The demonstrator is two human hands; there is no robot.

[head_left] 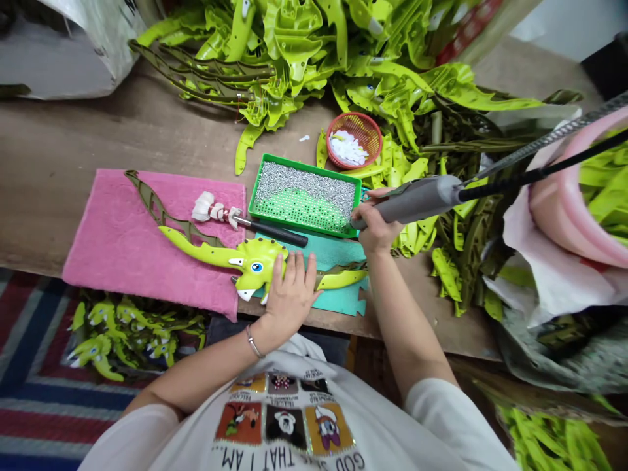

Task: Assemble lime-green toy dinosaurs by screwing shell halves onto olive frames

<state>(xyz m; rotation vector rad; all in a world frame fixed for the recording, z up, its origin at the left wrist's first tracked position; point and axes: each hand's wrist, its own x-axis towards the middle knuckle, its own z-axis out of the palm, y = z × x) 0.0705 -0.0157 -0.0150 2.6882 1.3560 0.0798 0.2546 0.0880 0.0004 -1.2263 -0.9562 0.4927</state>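
Note:
My left hand (290,294) lies flat, fingers stretched out, on a yellow-green plastic dinosaur-head toy bow (201,252). The toy rests across a pink towel (157,232) and a teal foam mat (338,302), its blue eye facing up and olive-brown parts along its arms. My right hand (375,226) is wrapped round a grey corded electric screwdriver (417,199). The driver's front end is at the right edge of a green tray (307,209) of small silver screws. Its very tip is hard to make out.
A hammer-like tool (275,230) with a wrapped white head lies behind the toy. Beyond the tray stands a red basket (354,124) of white pieces. Green shells (294,49) are piled at the back. A pink tub (559,203) stands right; the driver's cord (530,175) crosses there.

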